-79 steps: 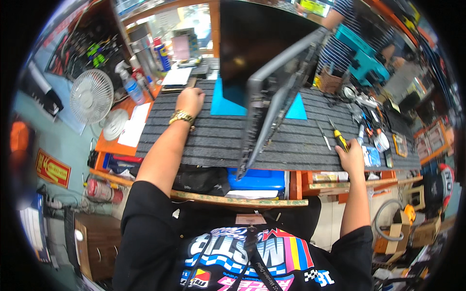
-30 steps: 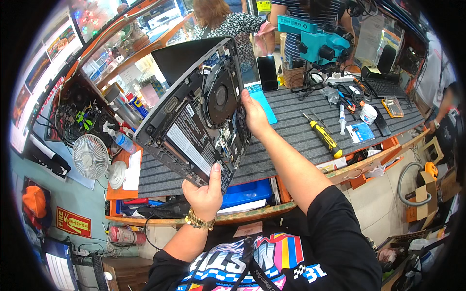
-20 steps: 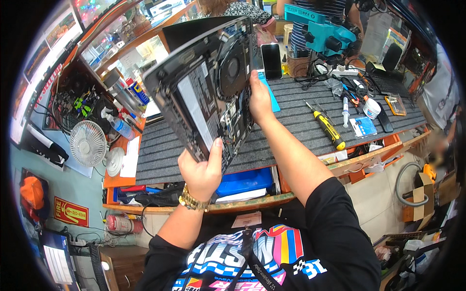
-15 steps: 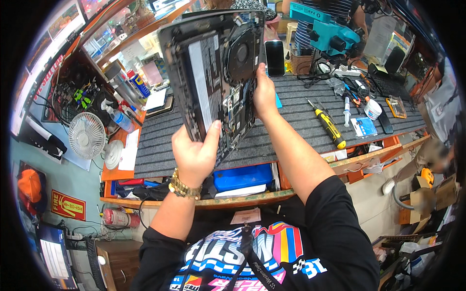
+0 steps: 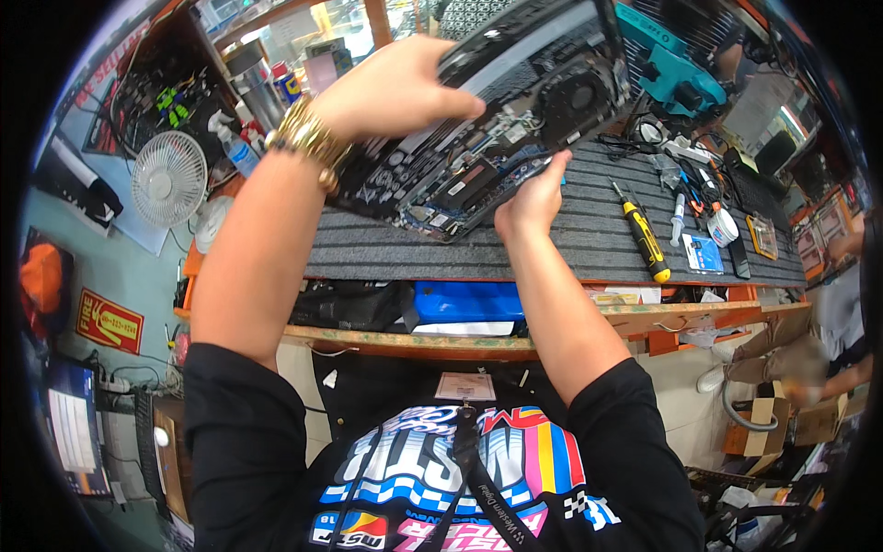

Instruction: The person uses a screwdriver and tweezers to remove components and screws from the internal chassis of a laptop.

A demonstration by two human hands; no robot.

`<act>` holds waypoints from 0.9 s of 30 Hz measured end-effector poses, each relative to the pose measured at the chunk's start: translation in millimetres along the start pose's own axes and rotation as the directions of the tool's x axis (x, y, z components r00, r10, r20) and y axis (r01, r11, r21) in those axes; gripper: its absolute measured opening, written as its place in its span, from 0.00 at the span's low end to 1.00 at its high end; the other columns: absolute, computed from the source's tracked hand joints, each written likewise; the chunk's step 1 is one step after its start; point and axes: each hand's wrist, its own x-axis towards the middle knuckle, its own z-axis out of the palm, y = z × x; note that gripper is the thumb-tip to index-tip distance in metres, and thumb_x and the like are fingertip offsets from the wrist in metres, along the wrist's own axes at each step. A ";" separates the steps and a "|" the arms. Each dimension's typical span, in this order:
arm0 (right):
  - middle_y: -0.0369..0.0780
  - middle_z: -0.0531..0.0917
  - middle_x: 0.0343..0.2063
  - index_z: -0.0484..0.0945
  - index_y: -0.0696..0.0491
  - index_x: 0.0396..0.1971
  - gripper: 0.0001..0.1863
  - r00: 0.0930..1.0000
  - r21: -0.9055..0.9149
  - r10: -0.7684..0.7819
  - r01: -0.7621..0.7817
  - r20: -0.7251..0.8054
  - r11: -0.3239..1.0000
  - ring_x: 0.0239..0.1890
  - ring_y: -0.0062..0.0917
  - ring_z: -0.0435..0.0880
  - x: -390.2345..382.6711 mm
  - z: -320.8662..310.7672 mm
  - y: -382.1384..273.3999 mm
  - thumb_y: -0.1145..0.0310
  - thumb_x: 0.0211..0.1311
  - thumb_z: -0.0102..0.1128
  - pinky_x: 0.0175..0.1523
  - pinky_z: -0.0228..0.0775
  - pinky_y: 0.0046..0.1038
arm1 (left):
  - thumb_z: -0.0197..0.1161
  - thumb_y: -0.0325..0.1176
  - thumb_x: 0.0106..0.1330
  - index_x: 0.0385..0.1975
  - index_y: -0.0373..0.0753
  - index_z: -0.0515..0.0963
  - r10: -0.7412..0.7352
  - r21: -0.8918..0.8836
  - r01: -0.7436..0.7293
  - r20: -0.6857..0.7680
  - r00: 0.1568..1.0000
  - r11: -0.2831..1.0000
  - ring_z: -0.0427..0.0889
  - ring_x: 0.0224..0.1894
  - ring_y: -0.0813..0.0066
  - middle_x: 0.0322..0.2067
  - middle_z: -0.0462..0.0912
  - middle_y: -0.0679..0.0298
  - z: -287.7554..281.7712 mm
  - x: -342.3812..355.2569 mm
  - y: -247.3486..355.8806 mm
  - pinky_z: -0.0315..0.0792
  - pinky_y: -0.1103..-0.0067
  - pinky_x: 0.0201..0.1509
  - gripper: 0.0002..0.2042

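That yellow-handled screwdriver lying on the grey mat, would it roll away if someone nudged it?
The screwdriver has a rounded handle, so a sideways nudge would probably roll it. The ribbed grey mat under it likely slows that quickly. It looks stiff and light for its size, and the black grip end should keep it from slipping in the fingers.

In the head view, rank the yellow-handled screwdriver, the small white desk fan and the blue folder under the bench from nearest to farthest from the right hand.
From the right hand:
1. Yellow-handled screwdriver, on the grey mat to its right.
2. Blue folder, below, under the bench edge; nearly as near.
3. Small white desk fan, far off to the left.
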 end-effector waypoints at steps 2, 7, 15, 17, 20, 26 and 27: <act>0.44 0.78 0.67 0.69 0.57 0.70 0.35 0.998 0.049 0.033 -0.030 -0.050 0.998 0.68 0.40 0.77 -2.5 -14.3 10.5 0.41 0.87 0.33 0.73 0.68 0.44 | 0.75 0.41 0.64 0.51 0.30 0.84 0.001 0.052 -0.005 0.075 0.997 0.999 0.86 0.36 0.74 0.36 0.91 0.59 -1.5 14.2 4.2 0.80 0.74 0.45 0.22; 0.45 0.72 0.73 0.65 0.58 0.74 0.37 0.992 0.131 0.130 -0.129 0.006 0.983 0.72 0.40 0.73 -18.9 -34.2 32.7 0.41 0.87 0.32 0.77 0.62 0.45 | 0.76 0.36 0.60 0.52 0.38 0.87 -0.089 0.032 0.083 0.232 0.969 0.996 0.91 0.42 0.67 0.42 0.93 0.57 8.3 36.9 -3.7 0.83 0.69 0.52 0.20; 0.45 0.68 0.75 0.61 0.54 0.76 0.36 0.984 0.102 0.178 -0.180 0.023 0.978 0.76 0.40 0.67 -23.4 -54.0 29.5 0.42 0.87 0.25 0.81 0.56 0.49 | 0.77 0.38 0.57 0.52 0.41 0.89 -0.156 0.035 0.155 0.392 0.906 0.987 0.90 0.45 0.65 0.43 0.93 0.57 14.9 73.9 0.9 0.80 0.68 0.54 0.21; 0.45 0.68 0.75 0.62 0.55 0.76 0.35 0.977 0.095 0.210 -0.211 0.020 0.973 0.76 0.40 0.68 -23.5 -63.3 22.5 0.43 0.87 0.24 0.81 0.57 0.50 | 0.77 0.38 0.57 0.54 0.42 0.88 -0.155 0.102 0.124 0.388 0.908 0.987 0.90 0.45 0.64 0.45 0.93 0.57 19.3 80.3 5.4 0.80 0.67 0.54 0.23; 0.53 0.71 0.71 0.62 0.61 0.73 0.32 0.895 0.044 0.433 -0.439 0.104 0.897 0.73 0.46 0.71 -33.8 -66.8 4.2 0.53 0.82 0.29 0.79 0.61 0.53 | 0.78 0.38 0.57 0.59 0.43 0.87 -0.186 0.127 0.145 0.430 0.884 0.981 0.90 0.48 0.63 0.49 0.92 0.56 22.7 82.7 9.8 0.81 0.66 0.56 0.26; 0.67 0.77 0.61 0.65 0.76 0.65 0.33 0.578 -0.482 0.812 -0.692 0.077 0.538 0.65 0.58 0.80 -18.3 -78.3 -51.9 0.67 0.64 0.40 0.73 0.74 0.49 | 0.78 0.35 0.58 0.58 0.43 0.87 -0.163 0.105 0.127 0.513 0.843 0.986 0.90 0.47 0.63 0.48 0.92 0.58 18.0 84.6 18.5 0.81 0.66 0.55 0.25; 0.67 0.77 0.61 0.65 0.77 0.64 0.33 0.516 -0.537 0.855 -0.704 0.062 0.464 0.64 0.58 0.81 -15.3 -78.6 -58.0 0.68 0.64 0.41 0.71 0.76 0.48 | 0.78 0.35 0.58 0.58 0.43 0.87 -0.152 0.116 0.107 0.528 0.836 0.987 0.90 0.46 0.64 0.48 0.92 0.58 16.1 84.2 22.8 0.81 0.66 0.54 0.25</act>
